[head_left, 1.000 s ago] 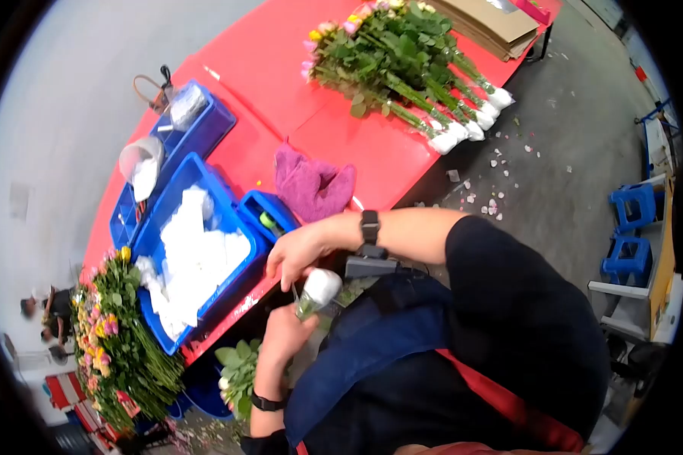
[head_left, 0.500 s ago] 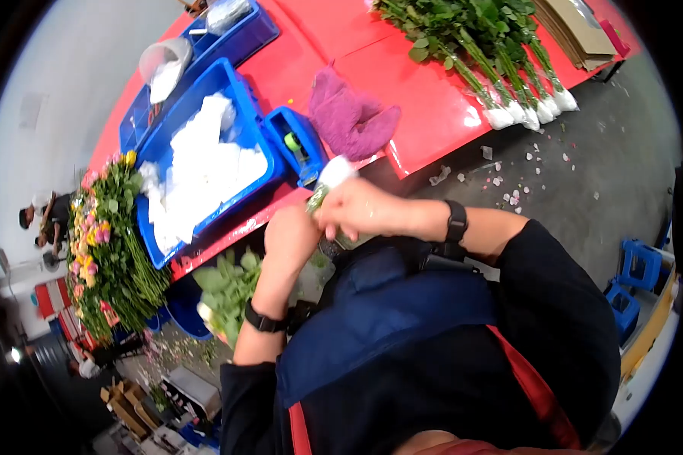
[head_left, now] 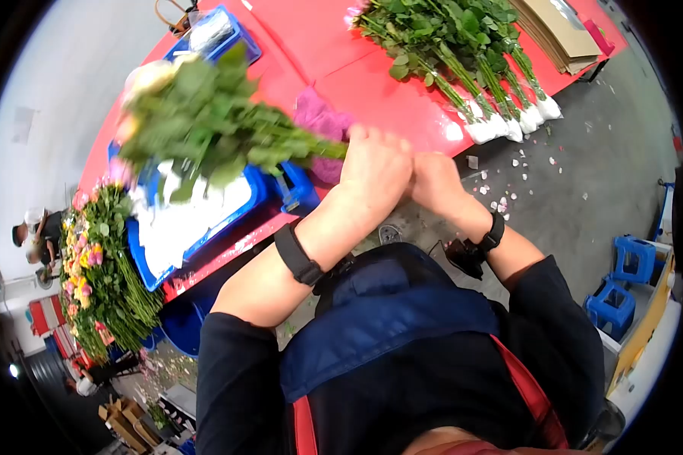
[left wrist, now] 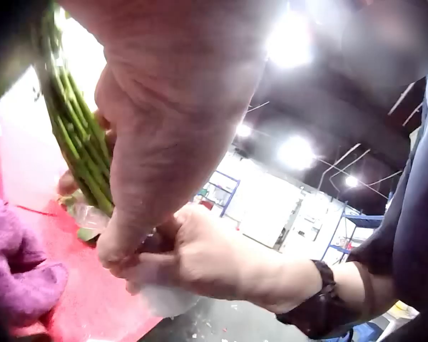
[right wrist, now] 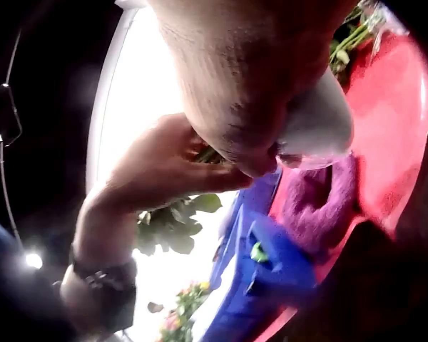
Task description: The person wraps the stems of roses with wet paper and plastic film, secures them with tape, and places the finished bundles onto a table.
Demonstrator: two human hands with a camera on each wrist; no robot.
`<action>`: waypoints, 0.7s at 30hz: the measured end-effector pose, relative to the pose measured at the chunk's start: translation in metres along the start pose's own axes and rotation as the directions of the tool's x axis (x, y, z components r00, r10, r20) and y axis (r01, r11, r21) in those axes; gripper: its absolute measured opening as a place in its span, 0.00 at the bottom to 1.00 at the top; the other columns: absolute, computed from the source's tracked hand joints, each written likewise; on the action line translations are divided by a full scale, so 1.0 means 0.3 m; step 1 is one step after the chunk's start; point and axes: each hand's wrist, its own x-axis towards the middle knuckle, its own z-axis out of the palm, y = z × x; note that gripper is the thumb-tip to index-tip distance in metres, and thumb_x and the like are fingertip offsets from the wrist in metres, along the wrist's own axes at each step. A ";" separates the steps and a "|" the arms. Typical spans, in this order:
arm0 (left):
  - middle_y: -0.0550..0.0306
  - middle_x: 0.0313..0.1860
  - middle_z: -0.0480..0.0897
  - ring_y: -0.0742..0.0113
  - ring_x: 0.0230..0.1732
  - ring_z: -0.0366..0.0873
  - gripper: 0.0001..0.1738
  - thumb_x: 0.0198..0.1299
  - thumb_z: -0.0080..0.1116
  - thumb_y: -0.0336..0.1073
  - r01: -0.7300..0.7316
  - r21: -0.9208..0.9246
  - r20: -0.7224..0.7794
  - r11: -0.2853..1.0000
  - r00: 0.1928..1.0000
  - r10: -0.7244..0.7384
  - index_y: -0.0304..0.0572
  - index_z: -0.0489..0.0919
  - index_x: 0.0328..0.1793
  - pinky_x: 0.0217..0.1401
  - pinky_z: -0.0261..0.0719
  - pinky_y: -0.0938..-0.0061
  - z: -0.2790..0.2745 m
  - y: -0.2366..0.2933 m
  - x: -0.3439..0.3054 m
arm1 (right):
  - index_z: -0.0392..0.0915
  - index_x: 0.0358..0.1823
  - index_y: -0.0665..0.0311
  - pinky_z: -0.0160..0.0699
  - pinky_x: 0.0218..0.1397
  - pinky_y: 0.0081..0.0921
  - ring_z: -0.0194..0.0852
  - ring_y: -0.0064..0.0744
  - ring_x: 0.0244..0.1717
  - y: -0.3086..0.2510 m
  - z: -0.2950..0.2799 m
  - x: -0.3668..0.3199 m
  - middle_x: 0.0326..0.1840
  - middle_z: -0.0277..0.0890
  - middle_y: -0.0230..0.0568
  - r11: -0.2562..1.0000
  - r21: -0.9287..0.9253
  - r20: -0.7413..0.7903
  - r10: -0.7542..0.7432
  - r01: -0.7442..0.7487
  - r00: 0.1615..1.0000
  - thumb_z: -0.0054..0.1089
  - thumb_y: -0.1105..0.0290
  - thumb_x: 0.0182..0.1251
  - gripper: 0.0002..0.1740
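Note:
A bunch of roses [head_left: 212, 125] with pale yellow and pink heads points to the left above the table, blurred in the head view. My left hand [head_left: 378, 173] grips its green stems [left wrist: 75, 135] low down, near their ends. My right hand [head_left: 436, 182] meets the left one there, its fingers curled round the stem end. A white wrapped end [right wrist: 321, 125] sticks out past the right hand in the right wrist view. In the head view both hands hide that end.
Beneath the bunch are a blue bin [head_left: 155, 279] of white sheets, a blue tape dispenser [head_left: 300, 189] and a purple cloth [head_left: 307, 106]. Wrapped rose bunches [head_left: 463, 45] and cardboard [head_left: 561, 38] lie on the red table [head_left: 357, 80]. More roses [head_left: 102, 292] are heaped at left.
The bunch has swung up from hanging low beside the table to pointing left over the bin. Both hands have shifted right, and the white wrapped end is now hidden in the head view.

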 end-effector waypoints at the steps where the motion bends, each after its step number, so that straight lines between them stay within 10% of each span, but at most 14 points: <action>1: 0.56 0.32 0.81 0.58 0.42 0.80 0.08 0.49 0.56 0.34 -0.069 0.007 -0.224 0.998 0.972 0.069 0.44 0.81 0.35 0.49 0.73 0.58 0.006 -0.005 0.019 | 0.77 0.29 0.62 0.75 0.35 0.45 0.78 0.53 0.31 0.071 0.018 0.013 0.25 0.77 0.48 0.999 -0.016 -0.104 0.026 -0.028 0.994 0.66 0.66 0.48 0.10; 2: 0.56 0.32 0.80 0.58 0.43 0.79 0.08 0.48 0.57 0.35 -0.134 0.024 -0.435 0.991 0.891 0.131 0.44 0.80 0.35 0.51 0.70 0.57 0.010 -0.009 0.033 | 0.76 0.28 0.62 0.75 0.35 0.45 0.78 0.52 0.30 0.137 0.032 0.026 0.24 0.77 0.48 0.999 -0.020 -0.187 0.033 -0.038 0.982 0.66 0.66 0.48 0.10; 10: 0.53 0.45 0.78 0.56 0.54 0.74 0.21 0.45 0.68 0.35 -0.034 -0.248 -0.176 0.968 0.984 -0.010 0.42 0.76 0.47 0.59 0.65 0.58 0.047 -0.130 -0.285 | 0.76 0.29 0.63 0.77 0.36 0.46 0.79 0.54 0.31 0.519 0.134 0.130 0.27 0.79 0.49 0.873 -0.397 -0.386 0.122 -0.284 0.914 0.67 0.61 0.53 0.13; 15: 0.52 0.44 0.79 0.55 0.51 0.75 0.21 0.47 0.68 0.34 0.242 -0.339 -0.142 0.909 0.942 -0.304 0.41 0.76 0.48 0.55 0.68 0.60 0.134 -0.285 -0.633 | 0.79 0.38 0.65 0.79 0.41 0.46 0.81 0.53 0.39 0.559 0.179 0.146 0.37 0.81 0.54 0.704 -0.566 -0.162 0.416 -0.429 0.895 0.55 0.55 0.65 0.18; 19: 0.48 0.38 0.80 0.50 0.40 0.78 0.16 0.53 0.66 0.35 0.523 -0.505 -0.218 0.687 0.693 -0.687 0.38 0.77 0.46 0.43 0.76 0.62 0.197 -0.448 -1.016 | 0.75 0.58 0.61 0.76 0.50 0.47 0.78 0.54 0.48 0.582 0.155 0.176 0.48 0.80 0.55 0.792 -0.557 -0.021 0.288 -0.250 0.957 0.61 0.52 0.63 0.27; 21: 0.47 0.35 0.81 0.50 0.37 0.80 0.11 0.56 0.63 0.34 0.658 -0.552 -0.289 0.513 0.426 -0.857 0.37 0.79 0.43 0.40 0.79 0.64 0.246 -0.554 -1.245 | 0.74 0.59 0.64 0.73 0.55 0.46 0.74 0.54 0.53 0.604 0.156 0.190 0.51 0.77 0.57 0.706 -0.664 -0.079 0.260 -0.245 0.962 0.65 0.47 0.58 0.34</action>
